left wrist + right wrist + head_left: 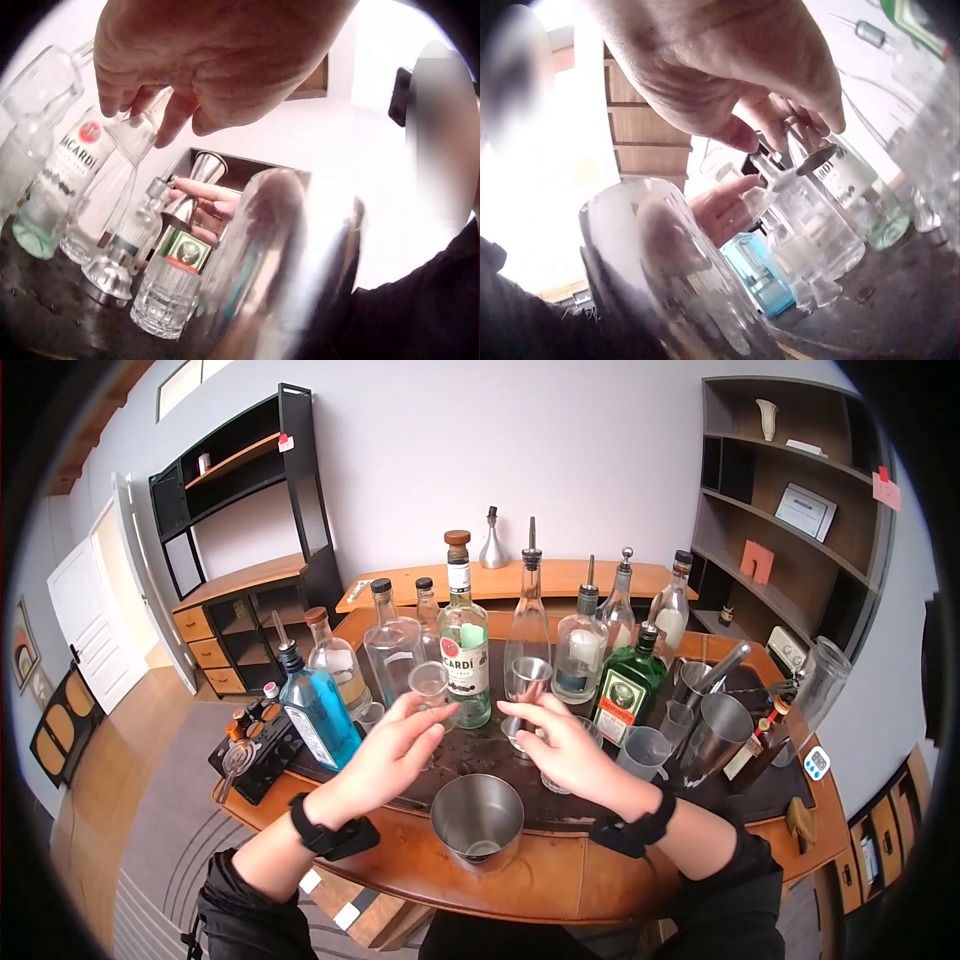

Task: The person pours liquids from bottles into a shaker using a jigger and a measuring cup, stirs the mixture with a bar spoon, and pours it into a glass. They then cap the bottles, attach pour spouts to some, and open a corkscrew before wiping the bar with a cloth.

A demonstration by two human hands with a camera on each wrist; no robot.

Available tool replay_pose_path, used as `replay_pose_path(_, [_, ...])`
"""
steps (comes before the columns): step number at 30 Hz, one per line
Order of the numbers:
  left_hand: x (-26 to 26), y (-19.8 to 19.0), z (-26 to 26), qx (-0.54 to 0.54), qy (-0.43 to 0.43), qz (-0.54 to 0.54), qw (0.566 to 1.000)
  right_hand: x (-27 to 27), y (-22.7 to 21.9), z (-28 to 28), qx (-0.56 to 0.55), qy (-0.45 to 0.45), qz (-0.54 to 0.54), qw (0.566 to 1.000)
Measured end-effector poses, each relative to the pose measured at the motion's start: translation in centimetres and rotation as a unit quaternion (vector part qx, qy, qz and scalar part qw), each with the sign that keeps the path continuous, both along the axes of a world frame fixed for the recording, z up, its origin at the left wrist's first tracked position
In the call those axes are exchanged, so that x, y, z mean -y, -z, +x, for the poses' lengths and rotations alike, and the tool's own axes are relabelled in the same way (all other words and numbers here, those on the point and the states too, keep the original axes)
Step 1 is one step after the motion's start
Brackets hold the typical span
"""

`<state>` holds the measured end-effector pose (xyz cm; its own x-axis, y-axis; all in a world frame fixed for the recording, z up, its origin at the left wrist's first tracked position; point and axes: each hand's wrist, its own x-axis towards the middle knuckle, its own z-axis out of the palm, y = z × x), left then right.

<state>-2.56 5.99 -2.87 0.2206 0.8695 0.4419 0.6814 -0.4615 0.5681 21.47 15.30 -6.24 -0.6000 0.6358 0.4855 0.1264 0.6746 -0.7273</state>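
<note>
My left hand (395, 750) pinches a clear double-ended jigger (430, 678) by its middle, its upper cup showing above the fingers. In my right hand (575, 755) is a metal jigger (528, 670), pinched upright at the waist. The left wrist view shows the clear jigger (135, 139) under the left fingers and the metal jigger (208, 166) held by the right hand (202, 202). Between and below the hands, a metal shaker tin (478, 815) stands near the table's front edge. A cut-glass tumbler (161, 296) stands on the dark mat.
Behind the hands stand a Bacardi bottle (465, 650), a green bottle (630, 685) and several clear bottles. A blue bottle (318, 710) is at the left, beside a black rack (262, 760). To the right are a metal tin (715, 740), plastic cups (643, 752) and a tall glass (822, 685).
</note>
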Motion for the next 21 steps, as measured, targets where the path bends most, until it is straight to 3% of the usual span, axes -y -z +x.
replay_pose_path(2, [2.0,-2.0,-0.1,-0.012,-0.005,-0.008,1.000,2.3,-2.7,1.9,0.031,0.017,0.066,0.997])
replay_pose_path(4, [3.6,-2.7,-0.6,-0.193,-0.028,0.132,0.972,4.0,-3.9,3.6,0.063,0.019,0.088,0.994])
replay_pose_path(6, [5.3,-3.2,-0.1,-0.213,-0.046,0.127,0.968,4.8,-4.0,4.6,0.093,0.024,0.109,0.989])
replay_pose_path(8, [6.2,-3.1,-0.1,-0.305,-0.078,0.155,0.936,5.4,-3.8,5.3,0.110,0.028,0.217,0.970])
replay_pose_path(9, [6.6,-3.1,-0.2,-0.307,-0.077,0.154,0.936,5.3,-4.2,5.7,0.153,0.016,0.348,0.925])
replay_pose_path(11, [7.5,-3.1,-0.4,-0.445,-0.075,0.205,0.868,5.8,-4.1,5.9,0.159,0.026,0.380,0.911])
replay_pose_path(12, [7.7,-3.2,-0.4,-0.446,-0.075,0.205,0.868,6.0,-4.2,6.0,0.168,0.035,0.411,0.896])
replay_pose_path(14, [8.2,-3.4,-0.4,-0.556,-0.093,0.250,0.787,6.2,-4.8,6.0,0.185,0.032,0.436,0.880])
replay_pose_path(15, [8.4,-3.6,-0.3,-0.557,-0.092,0.250,0.787,6.3,-5.1,6.0,0.196,0.036,0.468,0.861])
replay_pose_path(17, [8.6,-3.8,-0.1,-0.630,-0.121,0.319,0.697,6.4,-5.6,5.8,0.206,0.042,0.500,0.840])
replay_pose_path(18, [8.6,-3.9,-0.1,-0.631,-0.120,0.319,0.697,6.5,-5.8,5.7,0.207,0.050,0.526,0.823])
replay_pose_path(20, [8.5,-4.2,-0.1,-0.653,-0.157,0.395,0.627,6.5,-6.2,5.5,0.207,0.059,0.553,0.805])
replay_pose_path(21, [8.4,-4.3,-0.1,-0.653,-0.156,0.396,0.627,6.5,-6.4,5.4,0.202,0.066,0.579,0.787])
